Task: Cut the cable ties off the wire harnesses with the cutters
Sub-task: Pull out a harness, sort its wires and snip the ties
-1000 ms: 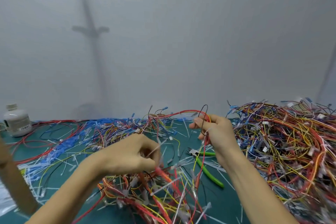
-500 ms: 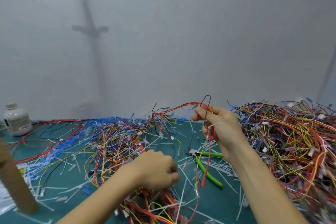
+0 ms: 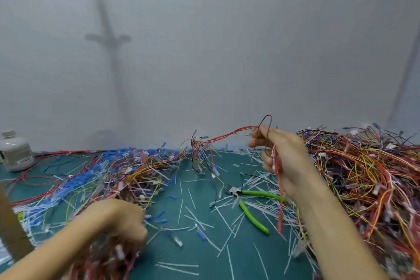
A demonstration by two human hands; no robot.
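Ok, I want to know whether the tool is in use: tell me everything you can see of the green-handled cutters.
The cutters lie flat on the green mat, in neither hand. Small dark metal head points up-left; two bright green, plastic-looking handles splay apart, one rightward, one down-right. Cut white tie pieces lie around them. A red wire hanging from the right hand crosses the upper handle's end; contact cannot be told.

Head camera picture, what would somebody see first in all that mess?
The huge colourful heap of wire harnesses piled at the right grabs the eye first. Next, the right hand holds up a red wire harness mid-table, while the left hand grips a blurry bundle at the bottom left. Green-handled cutters lie between them.
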